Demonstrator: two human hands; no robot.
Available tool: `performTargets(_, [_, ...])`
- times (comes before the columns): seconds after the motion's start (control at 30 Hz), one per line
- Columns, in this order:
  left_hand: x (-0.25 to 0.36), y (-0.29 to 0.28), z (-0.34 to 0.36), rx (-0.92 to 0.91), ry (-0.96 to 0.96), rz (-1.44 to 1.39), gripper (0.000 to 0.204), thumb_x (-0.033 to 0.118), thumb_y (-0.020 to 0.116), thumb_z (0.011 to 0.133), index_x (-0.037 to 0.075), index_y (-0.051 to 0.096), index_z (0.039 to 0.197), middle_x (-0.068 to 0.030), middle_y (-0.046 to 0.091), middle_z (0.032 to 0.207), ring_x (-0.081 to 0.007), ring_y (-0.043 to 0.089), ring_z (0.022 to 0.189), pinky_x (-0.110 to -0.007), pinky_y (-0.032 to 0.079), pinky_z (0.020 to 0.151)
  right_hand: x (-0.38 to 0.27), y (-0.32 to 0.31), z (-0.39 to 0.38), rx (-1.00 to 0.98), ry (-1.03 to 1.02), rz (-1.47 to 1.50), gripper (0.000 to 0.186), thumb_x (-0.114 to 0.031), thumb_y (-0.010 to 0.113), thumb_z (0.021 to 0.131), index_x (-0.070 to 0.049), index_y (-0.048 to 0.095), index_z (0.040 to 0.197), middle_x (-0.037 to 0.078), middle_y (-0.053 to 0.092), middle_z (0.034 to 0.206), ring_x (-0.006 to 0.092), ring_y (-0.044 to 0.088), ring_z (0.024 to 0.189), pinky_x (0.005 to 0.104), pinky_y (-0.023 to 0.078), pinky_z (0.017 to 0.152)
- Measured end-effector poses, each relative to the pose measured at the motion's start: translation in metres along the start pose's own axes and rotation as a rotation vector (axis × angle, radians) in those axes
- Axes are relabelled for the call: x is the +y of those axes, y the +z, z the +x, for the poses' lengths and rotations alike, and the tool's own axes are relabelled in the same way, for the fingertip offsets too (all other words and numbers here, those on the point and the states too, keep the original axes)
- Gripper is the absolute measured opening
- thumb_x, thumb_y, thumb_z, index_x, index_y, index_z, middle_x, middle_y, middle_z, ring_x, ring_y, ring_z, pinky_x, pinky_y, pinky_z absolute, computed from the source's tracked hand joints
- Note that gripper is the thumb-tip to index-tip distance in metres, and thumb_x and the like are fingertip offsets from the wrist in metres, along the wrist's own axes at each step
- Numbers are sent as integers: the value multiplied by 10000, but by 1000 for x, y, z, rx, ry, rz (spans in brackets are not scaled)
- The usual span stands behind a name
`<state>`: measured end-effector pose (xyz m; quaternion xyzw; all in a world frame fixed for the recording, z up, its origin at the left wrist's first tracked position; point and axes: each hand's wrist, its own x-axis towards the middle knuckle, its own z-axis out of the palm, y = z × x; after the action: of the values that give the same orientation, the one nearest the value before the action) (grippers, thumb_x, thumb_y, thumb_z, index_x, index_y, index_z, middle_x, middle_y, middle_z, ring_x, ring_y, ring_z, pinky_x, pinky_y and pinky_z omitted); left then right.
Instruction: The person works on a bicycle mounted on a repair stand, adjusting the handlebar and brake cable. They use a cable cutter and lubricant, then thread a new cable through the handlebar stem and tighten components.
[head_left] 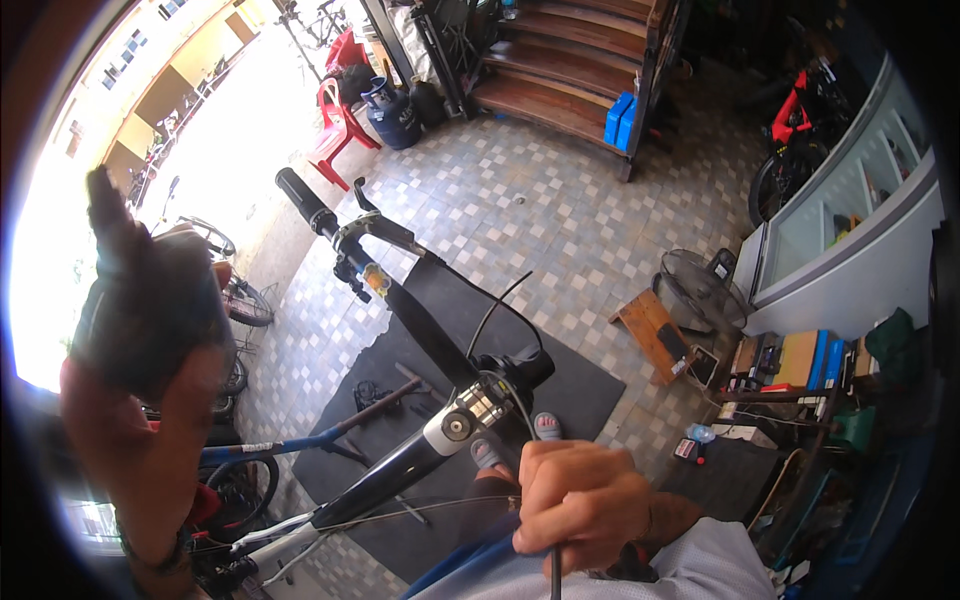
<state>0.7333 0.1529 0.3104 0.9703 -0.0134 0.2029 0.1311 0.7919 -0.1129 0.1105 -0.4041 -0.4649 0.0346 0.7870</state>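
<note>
My right hand [590, 500] is closed around a black cable [556, 570], whose lower end hangs below the fist. A thin bare wire [400, 510] runs leftward from beside this hand. In front of me stands a bicycle with a black handlebar [430, 335], a silver stem clamp [480, 400] and a black and white frame tube [400, 465]. The handlebar carries a black grip [305, 200] and a brake lever [375, 210]. A loose cable end [500, 300] curves up near the stem. My left hand [150, 300] is raised at the left, dark and smeared; its fingers are unclear.
A dark mat [590, 395] lies on the tiled floor, with a blue frame [290, 445] over it. Red chair [340, 130], gas cylinder [390, 115] and wooden steps [560, 70] stand beyond. To the right are a fan [700, 285], wooden stool [655, 335] and loaded shelf [790, 365].
</note>
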Motion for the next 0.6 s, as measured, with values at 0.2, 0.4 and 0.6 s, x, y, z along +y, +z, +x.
performTargets(0.2, [22,9,-5,52,273,134,525,-24,765,809,-13,668,1325,-193,774,1090,-278,785,984,-356,605,844,-8,9,1,292,200,51,164,-127,721,980,22,710,1048,89,727,886,119,611,715,284,497,649])
performTargets(0.4, [41,12,-8,100,541,252,530,114,824,788,9,699,1293,-144,766,1075,-264,771,898,-345,627,724,-7,17,7,310,173,38,202,-201,713,1031,-8,703,1087,70,715,917,88,592,788,250,468,705])
performTargets(0.6, [46,14,-17,136,668,375,498,127,853,824,1,702,1281,-153,759,1141,-299,765,1000,-378,642,792,-11,26,7,363,236,8,237,-261,677,1055,-26,709,1039,15,669,867,37,500,679,218,393,619])
